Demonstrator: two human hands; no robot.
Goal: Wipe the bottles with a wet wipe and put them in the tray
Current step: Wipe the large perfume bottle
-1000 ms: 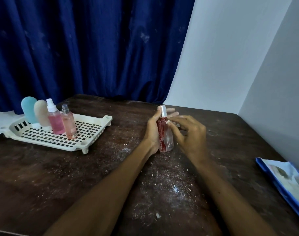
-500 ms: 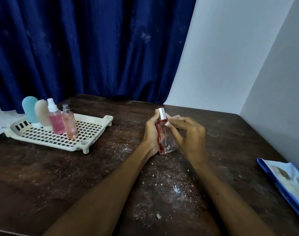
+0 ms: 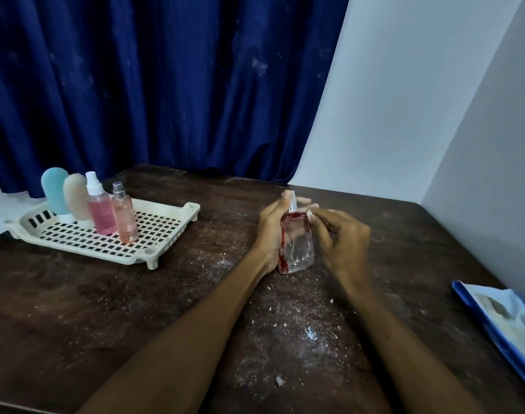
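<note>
Your left hand [image 3: 272,231] holds a glass bottle [image 3: 297,249] in the middle of the worktop [image 3: 135,309]. Its fingers curl round the back of the bottle and the thumb points up beside the silver cap. The bottle is nearly upright, clear with red along one side. You cannot tell if its bottom touches the worktop.

Your right hand [image 3: 343,243] is just beside the bottle. Its fingers are bent, and the tips pinch a small white bit [image 3: 312,216] at the bottle's top corner. It is too small to tell what it is.

The tray [image 3: 192,210] sits well apart, to the left. Four bottles stand in a row at its far end: a blue bottle [image 3: 55,189], a tan bottle [image 3: 76,201], a pink spray bottle [image 3: 101,212] and a peach spray bottle [image 3: 124,218].

White crumbs [image 3: 285,339] lie on the worktop between your arms. A blue packet [image 3: 500,318] lies at the right edge.
</note>
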